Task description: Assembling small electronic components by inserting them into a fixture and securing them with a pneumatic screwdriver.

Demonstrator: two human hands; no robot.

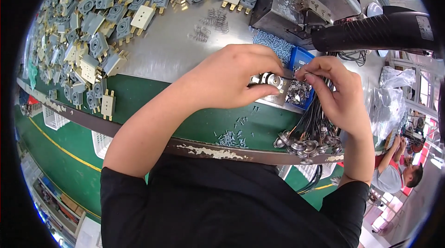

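My left hand (243,74) is closed around a small silver metal part (272,80) with a round face and a black band. Its fingers cover much of the part. A thin dark cable (289,79) runs from beside it toward my right hand (336,88), whose thumb and forefinger pinch it. Below the right hand hangs a bundle of dark cables (315,117) with round silver metal ends (306,147) by the table edge. Between the hands is a blue bin (303,57) with small shiny metal pieces (297,92).
Grey-and-cream switch-like blocks (97,44) with brass tabs are heaped at left. Springs (215,20) and blue-grey screws (273,44) lie farther back, more screws (232,139) in front. A black-handled tool (375,32) juts in from the right. A co-worker (398,173) sits far right.
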